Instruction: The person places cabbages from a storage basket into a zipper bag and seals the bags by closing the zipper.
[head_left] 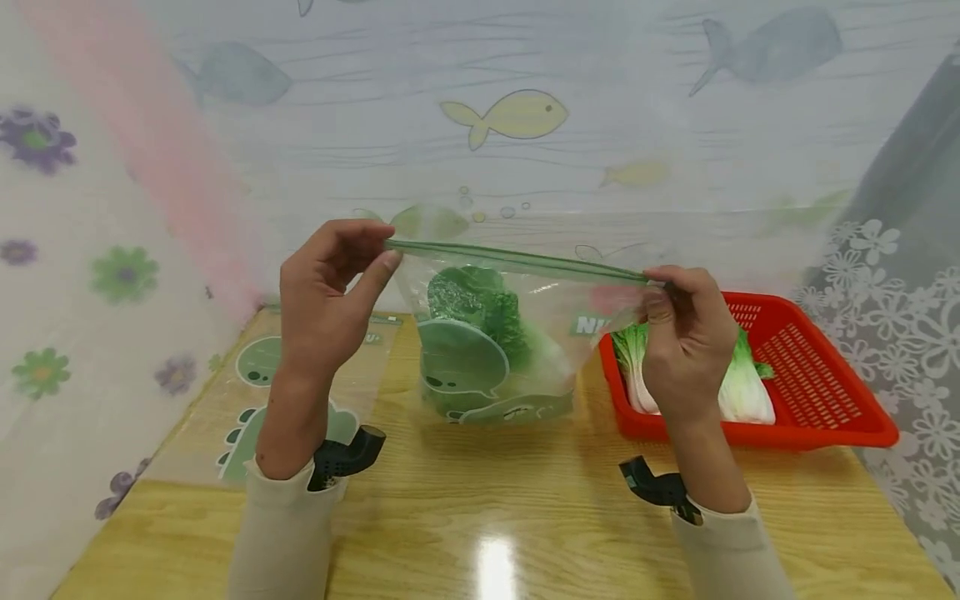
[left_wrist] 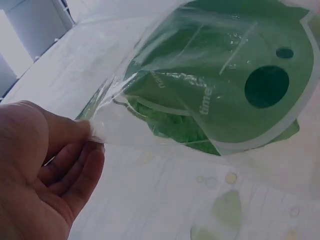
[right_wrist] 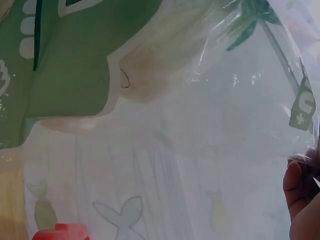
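A clear zip bag [head_left: 547, 358] with green cartoon print and a green zip strip hangs between my two hands over the table. Inside it lies a leafy cabbage [head_left: 510, 321], green leaves to the left and pale stem to the right. My left hand [head_left: 326, 292] pinches the bag's top left corner between thumb and fingers. At the top right corner, my right hand [head_left: 686, 342] pinches the other end of the strip, which is drawn taut. In the left wrist view, the left hand [left_wrist: 55, 165] grips the film's edge; the right hand [right_wrist: 302, 190] shows only partly at its frame's edge.
A red plastic basket [head_left: 832, 417] stands at the right, with more cabbages [head_left: 746, 387] in it behind my right hand. Another printed zip bag [head_left: 202, 425] lies flat on the wooden table [head_left: 450, 508] at the left. Curtains with fish and flowers hang behind.
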